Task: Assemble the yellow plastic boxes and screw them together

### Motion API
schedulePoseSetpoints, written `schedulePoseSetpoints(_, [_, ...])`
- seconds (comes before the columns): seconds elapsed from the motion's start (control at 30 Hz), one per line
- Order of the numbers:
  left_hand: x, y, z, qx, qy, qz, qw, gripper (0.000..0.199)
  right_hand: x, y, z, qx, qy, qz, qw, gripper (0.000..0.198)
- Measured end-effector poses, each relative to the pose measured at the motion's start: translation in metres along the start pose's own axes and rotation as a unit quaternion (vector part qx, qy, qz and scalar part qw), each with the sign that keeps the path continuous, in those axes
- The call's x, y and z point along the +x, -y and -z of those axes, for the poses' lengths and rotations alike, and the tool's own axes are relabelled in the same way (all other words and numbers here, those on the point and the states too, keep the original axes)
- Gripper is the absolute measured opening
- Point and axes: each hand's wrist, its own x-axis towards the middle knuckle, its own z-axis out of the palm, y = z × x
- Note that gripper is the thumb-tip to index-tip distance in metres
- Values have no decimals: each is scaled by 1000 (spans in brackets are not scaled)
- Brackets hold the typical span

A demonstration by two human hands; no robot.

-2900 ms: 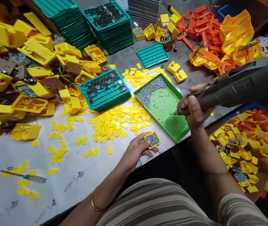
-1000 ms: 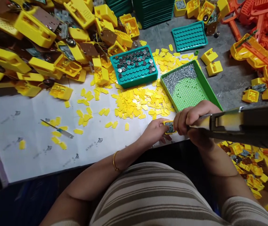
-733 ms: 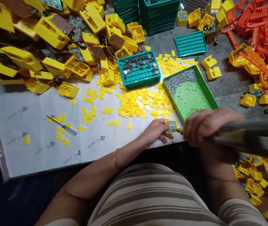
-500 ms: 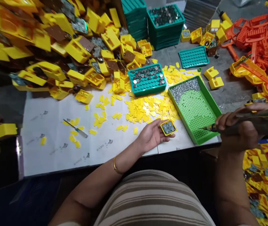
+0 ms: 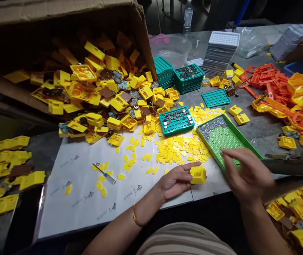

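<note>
My left hand (image 5: 176,180) holds a small yellow plastic housing (image 5: 197,175) by its side, fingers closed on it, above the front edge of the white sheet. The housing's closed, moulded side faces up. My right hand (image 5: 247,175) is over the near right corner of the green perforated tray (image 5: 253,150), its fingers bent and smeared by motion. Whether anything is in them I cannot make out. Just right of this hand is a dark power screwdriver (image 5: 295,166), its near end partly hidden by the hand. Small silver screws (image 5: 215,127) fill the tray's far end.
Loose yellow tabs (image 5: 180,148) lie left of the tray. A teal tray of button cells (image 5: 176,120) stands behind them. A small screwdriver (image 5: 105,173) rests on the white sheet (image 5: 87,212). Yellow housings spill from a cardboard box (image 5: 143,39). Orange parts (image 5: 273,81) are piled right.
The view has tilted up. My left hand has turned the housing over, hiding its circuit-board side. My right hand has come left, in front of the power screwdriver, whose bit no longer points into the tray.
</note>
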Motion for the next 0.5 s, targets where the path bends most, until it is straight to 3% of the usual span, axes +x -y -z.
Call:
schedulePoseSetpoints(0.1, [-2,-9,-2,15,-10,-21,1000,57,42,-12,-55,-107,74,15,991,21])
schedulePoseSetpoints(0.23, [-10,-22,-1,42,-40,-39,998,60,89,-43,-103,-276,180,-2,944,25])
schedulePoseSetpoints(0.33, [-16,-27,5,47,-42,-38,997,59,94,-54,-115,-319,212,19,924,26])
schedulePoseSetpoints(0.5, [-18,-31,11,34,-51,-36,997,62,97,-52,-112,-344,249,23,905,26])
